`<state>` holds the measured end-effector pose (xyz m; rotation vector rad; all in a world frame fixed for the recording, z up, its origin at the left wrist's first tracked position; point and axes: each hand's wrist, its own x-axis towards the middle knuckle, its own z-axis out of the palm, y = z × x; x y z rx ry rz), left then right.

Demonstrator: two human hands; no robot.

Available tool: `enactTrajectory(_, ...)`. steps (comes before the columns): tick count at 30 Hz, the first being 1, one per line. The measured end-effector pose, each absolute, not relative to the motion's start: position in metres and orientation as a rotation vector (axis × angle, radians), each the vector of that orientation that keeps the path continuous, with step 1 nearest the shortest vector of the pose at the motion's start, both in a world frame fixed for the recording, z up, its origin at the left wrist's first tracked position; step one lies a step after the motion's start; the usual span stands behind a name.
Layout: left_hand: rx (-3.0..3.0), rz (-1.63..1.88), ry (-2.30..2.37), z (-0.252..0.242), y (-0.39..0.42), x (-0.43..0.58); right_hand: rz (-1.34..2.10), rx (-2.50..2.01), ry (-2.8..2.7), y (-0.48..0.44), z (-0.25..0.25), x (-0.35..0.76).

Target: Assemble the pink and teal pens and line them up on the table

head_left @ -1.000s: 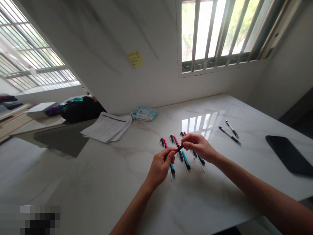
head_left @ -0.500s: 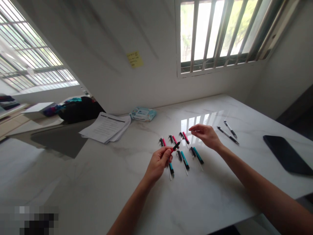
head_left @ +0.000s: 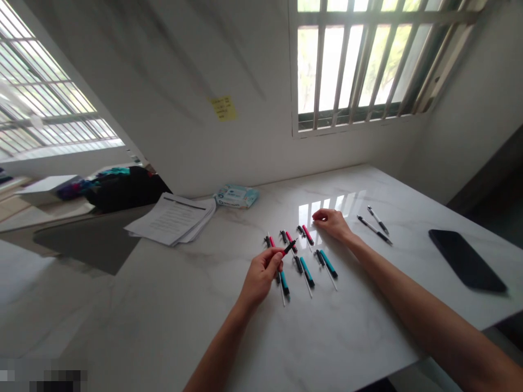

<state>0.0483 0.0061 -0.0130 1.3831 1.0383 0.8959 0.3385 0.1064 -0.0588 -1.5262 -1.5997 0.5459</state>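
My left hand (head_left: 260, 274) is closed around a red and black pen (head_left: 290, 246), its black end pointing up to the right above the table. Beyond the pen parts, my right hand (head_left: 333, 224) rests low at the tabletop with its fingertips together; whatever may be between them is too small to make out. Close to it lies a red pen barrel (head_left: 308, 235) beside a black piece (head_left: 301, 231). Teal pen barrels (head_left: 329, 263) with black parts and thin white refills (head_left: 331, 279) lie in a nearer row. My left hand partly covers the leftmost set.
Two clear-and-black pens (head_left: 375, 229) lie right of my right hand, and a dark phone (head_left: 466, 261) lies farther right. At the back left are a wipes pack (head_left: 236, 196) and stacked papers (head_left: 174, 218). A yellow note (head_left: 223, 108) is on the wall.
My right hand has come down from above the table to its surface, and its fingers have curled in. The left hand still holds the pen, slightly lower. The view has shifted a little.
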Motion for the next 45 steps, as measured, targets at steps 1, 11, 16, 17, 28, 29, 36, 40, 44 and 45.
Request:
enactTrajectory(1, 1.391, 0.902, 1.046, -0.013, 0.006, 0.048, 0.541, -1.530, -1.601, 0.107, -0.062, 0.339)
enactTrajectory(11, 1.515, 1.054, 1.198, -0.009, 0.002, 0.048, 0.802, -1.326, -1.832, 0.077, -0.025, 0.331)
enactTrajectory(16, 1.687, 1.043, 1.241, -0.002, -0.004, 0.051, 1.233, -1.122, -1.896, 0.042, -0.008, 0.287)
enactTrajectory(17, 1.728, 1.039, 1.260, -0.001, -0.006, 0.052, 1.217, -1.118, -1.867, 0.038, -0.010, 0.279)
enactTrajectory(28, 1.894, 0.969, 1.262, -0.001, -0.009, 0.056, 1.214, -0.900, -1.644, 0.027, -0.019, 0.263)
enactTrajectory(29, 1.889, 0.960, 1.263, -0.001, -0.008, 0.055, 1.220, -0.871, -1.634, 0.028, -0.018, 0.264)
enactTrajectory(36, 1.906, 0.930, 1.260, 0.001, -0.010, 0.054, 1.308, -0.813, -1.512, 0.030, -0.019, 0.266)
enactTrajectory(40, 1.880, 0.955, 1.278, 0.002, -0.009, 0.055, 1.463, -0.692, -1.435, 0.028, -0.018, 0.267)
enactTrajectory(44, 1.843, 0.981, 1.258, 0.003, -0.009, 0.054, 1.405, -0.776, -1.434, 0.027, -0.017, 0.267)
enactTrajectory(45, 1.835, 0.982, 1.254, 0.003, -0.009, 0.054, 1.395, -0.785, -1.433, 0.028, -0.017, 0.267)
